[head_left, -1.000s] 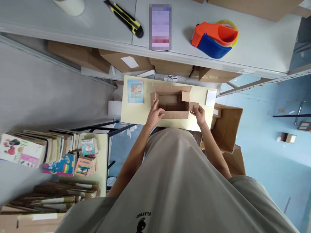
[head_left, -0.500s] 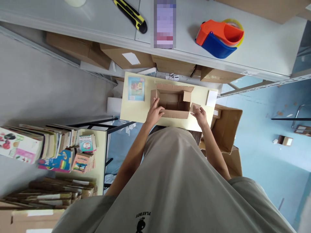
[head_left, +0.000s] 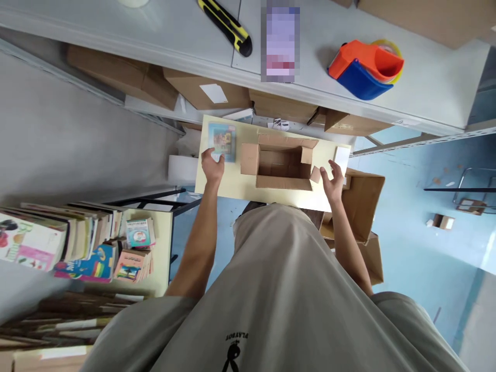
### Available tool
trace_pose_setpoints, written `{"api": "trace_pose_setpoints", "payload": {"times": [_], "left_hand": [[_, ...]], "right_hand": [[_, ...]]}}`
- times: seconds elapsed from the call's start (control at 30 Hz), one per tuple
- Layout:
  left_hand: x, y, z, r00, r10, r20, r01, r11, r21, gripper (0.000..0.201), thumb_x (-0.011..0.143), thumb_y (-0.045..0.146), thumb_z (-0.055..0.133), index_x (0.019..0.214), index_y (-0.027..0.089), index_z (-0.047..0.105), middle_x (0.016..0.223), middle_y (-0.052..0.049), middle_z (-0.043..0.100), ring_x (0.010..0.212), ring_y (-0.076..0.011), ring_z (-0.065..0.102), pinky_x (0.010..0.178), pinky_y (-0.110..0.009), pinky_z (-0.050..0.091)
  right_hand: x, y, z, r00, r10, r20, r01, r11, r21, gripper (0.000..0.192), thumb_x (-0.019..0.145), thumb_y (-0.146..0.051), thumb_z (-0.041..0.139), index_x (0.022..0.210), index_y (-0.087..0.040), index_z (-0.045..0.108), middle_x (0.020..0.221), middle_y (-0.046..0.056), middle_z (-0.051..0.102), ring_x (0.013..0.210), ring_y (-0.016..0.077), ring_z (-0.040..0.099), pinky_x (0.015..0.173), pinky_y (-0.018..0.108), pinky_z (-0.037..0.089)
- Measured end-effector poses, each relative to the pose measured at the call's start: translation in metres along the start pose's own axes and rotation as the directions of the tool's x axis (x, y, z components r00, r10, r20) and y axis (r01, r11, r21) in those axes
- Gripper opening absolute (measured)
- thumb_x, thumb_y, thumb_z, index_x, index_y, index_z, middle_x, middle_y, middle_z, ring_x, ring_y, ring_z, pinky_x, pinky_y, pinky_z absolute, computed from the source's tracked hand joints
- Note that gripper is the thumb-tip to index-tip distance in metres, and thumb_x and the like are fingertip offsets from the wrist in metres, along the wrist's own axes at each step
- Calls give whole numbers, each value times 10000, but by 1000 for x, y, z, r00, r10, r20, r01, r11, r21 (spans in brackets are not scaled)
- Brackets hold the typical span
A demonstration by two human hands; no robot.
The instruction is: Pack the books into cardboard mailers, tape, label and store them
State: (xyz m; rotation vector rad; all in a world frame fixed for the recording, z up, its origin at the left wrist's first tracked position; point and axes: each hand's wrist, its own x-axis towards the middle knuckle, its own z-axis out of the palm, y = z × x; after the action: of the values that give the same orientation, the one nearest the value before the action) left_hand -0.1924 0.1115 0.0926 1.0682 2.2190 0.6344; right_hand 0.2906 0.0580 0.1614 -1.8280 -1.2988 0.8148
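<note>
An open cardboard box (head_left: pixel 284 182) with its flaps up sits on a small pale yellow table (head_left: pixel 232 183). A thin colourful book (head_left: pixel 223 138) lies flat to the left of the box. My left hand (head_left: pixel 212 166) is on the book's near left corner; its grip is unclear. My right hand (head_left: pixel 333 181) hovers with fingers spread just right of the box's right flap (head_left: pixel 315 174), holding nothing. A white card (head_left: pixel 342 155) lies at the table's right end.
A grey shelf (head_left: pixel 426 88) above carries a yellow-black utility knife (head_left: pixel 227 26), an orange-blue tape dispenser (head_left: pixel 364 64) and a blurred phone (head_left: pixel 279 44). Cardboard boxes (head_left: pixel 201 92) sit under it. An open carton (head_left: pixel 362 201) stands at the right, stacked books (head_left: pixel 77 243) at the left.
Both hands have let go of the box. My left hand moved left to the book; my right hand drew back to the right and spread its fingers. The box's left flap now stands out.
</note>
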Motion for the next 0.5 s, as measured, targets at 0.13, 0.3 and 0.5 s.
{"api": "trace_pose_setpoints", "payload": {"times": [0.13,0.3,0.5], "left_hand": [[52,-14,11,994,-94,51,90,993,75,541,1012,164,806,1531,100,664,1667,-274,648,1618,-393,630,1443,-503,416],[65,-2,36,988,-55,143,50,998,36,596,958,405,978,1390,106,697,1654,-311,605,1644,-505,535,1452,-607,371],[60,20,58,988,-90,122,66,980,185,1238,785,761,1030,1609,-8,516,1730,-483,409,1651,-688,381,1287,-851,467]], "right_hand": [[-13,-38,3,997,-74,-1,74,996,-39,653,1068,-776,761,1483,-272,769,1546,170,782,1543,403,696,1391,699,484],[-30,-72,9,997,-69,-21,67,995,-73,575,1101,-731,748,1445,-274,804,1503,158,813,1503,400,734,1367,683,525],[-39,-96,16,999,-42,-27,39,996,-83,548,1098,-741,753,1386,-281,832,1470,139,840,1482,399,753,1351,694,550]]}}
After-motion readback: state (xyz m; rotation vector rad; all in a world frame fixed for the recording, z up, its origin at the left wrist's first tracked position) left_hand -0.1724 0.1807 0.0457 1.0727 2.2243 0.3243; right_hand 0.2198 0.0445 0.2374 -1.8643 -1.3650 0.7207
